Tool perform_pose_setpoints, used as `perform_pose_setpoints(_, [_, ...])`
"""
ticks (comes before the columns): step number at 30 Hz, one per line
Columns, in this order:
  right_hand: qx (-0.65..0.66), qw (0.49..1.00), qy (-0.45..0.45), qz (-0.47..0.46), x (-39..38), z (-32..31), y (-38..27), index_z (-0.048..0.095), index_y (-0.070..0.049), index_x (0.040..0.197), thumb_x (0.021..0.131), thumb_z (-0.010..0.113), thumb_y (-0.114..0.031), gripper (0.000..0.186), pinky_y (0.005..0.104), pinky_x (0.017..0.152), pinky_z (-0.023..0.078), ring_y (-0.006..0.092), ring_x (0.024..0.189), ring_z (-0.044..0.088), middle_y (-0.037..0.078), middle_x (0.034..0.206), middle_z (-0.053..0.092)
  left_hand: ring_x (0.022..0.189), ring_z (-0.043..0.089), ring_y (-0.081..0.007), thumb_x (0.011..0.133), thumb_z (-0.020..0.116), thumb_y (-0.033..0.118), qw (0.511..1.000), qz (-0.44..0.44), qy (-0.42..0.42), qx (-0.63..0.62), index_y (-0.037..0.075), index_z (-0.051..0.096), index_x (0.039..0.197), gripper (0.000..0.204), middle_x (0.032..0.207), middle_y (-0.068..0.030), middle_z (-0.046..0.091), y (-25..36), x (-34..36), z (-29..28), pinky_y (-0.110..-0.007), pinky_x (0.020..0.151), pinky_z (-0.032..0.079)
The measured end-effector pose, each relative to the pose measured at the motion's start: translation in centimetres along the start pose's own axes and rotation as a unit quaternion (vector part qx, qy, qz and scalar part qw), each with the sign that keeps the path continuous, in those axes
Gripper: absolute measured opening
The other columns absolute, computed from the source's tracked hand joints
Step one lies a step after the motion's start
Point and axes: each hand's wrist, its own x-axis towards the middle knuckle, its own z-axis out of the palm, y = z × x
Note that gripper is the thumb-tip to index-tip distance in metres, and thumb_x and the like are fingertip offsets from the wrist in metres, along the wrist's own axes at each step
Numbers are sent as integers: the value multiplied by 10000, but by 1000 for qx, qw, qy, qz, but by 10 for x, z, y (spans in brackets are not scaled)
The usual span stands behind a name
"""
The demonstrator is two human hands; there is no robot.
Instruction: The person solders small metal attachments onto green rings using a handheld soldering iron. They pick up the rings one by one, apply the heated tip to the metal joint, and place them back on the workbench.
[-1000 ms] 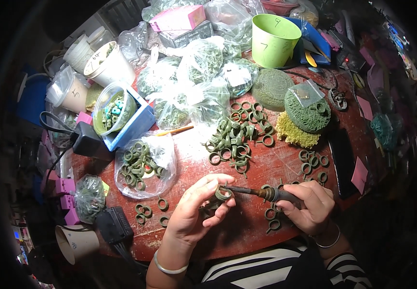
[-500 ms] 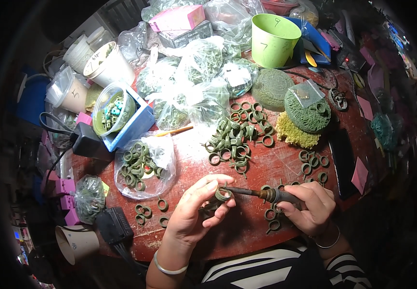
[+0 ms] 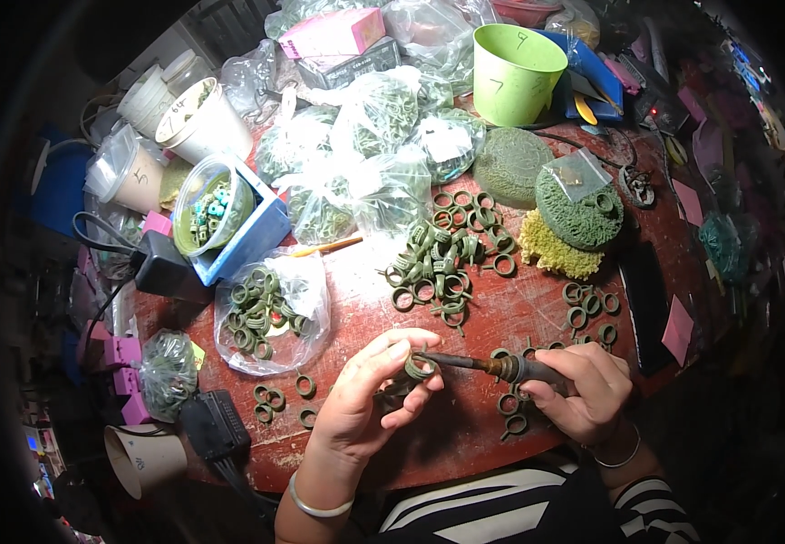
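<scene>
My left hand pinches a dark green wax ring between thumb and fingers, above the table's front part. A soldering iron with a grey handle, brass collar and thin metal rod is gripped in my right hand. Its tip points left and meets the upper edge of the ring; exact contact is too small to tell. More green rings lie partly hidden under the iron, with a loose ring near my right hand. Beyond my hands is a heap of green rings.
An open plastic bag of rings lies left on the red table. Behind are filled clear bags, a lime green bucket and round green pads. A blue tray holds a clear tub; a black phone lies right.
Almost nothing differs. Both hands keep their grip and place, with the iron's tip still at the ring.
</scene>
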Motion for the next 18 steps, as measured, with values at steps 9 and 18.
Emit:
perform_pose_setpoints(9, [1,1000,3,-3,0,1,1,696,0,1027,843,835,-248,339,307,504,516,215,596,643,91,795,638,662,538,-129,1028,518,207,1000,1,4,2,-41,518,1311,376,916,-209,604,0,0,1,-164,420,385])
perform_pose_setpoints(18, [-3,1000,-6,-6,0,1,1,694,1,1028,836,842,-242,343,308,509,519,215,601,644,92,794,637,661,535,-129,1025,523,207,1000,1,3,2,-43,517,1306,375,908,-206,600,-1,0,1,-163,417,385])
